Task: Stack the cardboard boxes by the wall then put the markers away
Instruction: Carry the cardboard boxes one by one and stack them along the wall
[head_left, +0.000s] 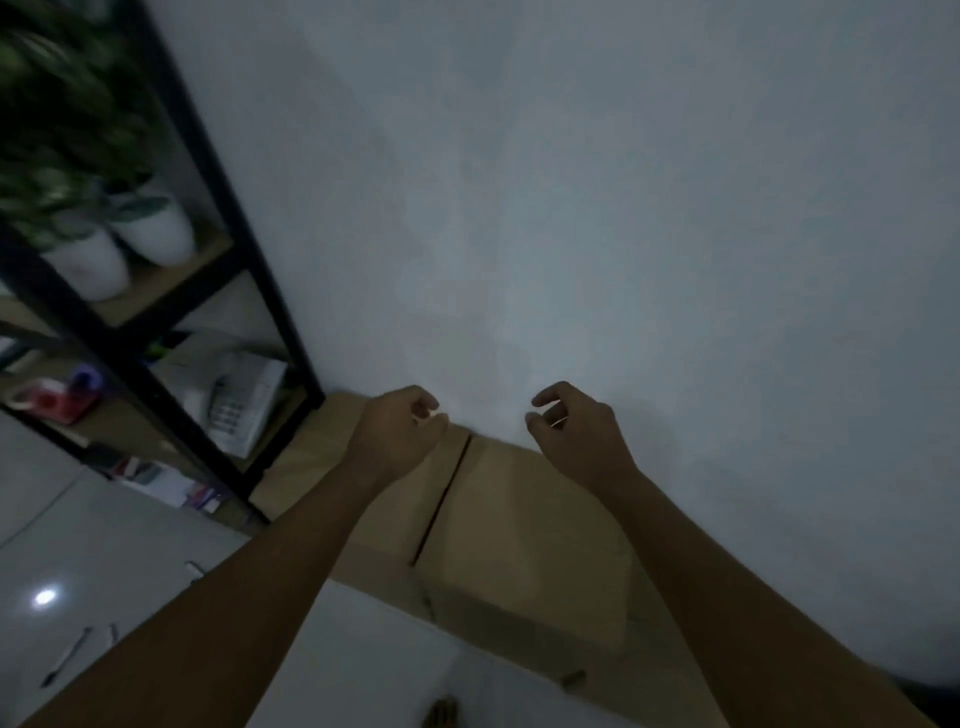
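Both hands hung above the cardboard box that stood on the floor against the wall. The left hand and the right hand each had a loose, empty grip, fingers lightly curled and holding nothing. Two markers lay on the floor near its left edge, well apart from the box. A black shelf stood at the left.
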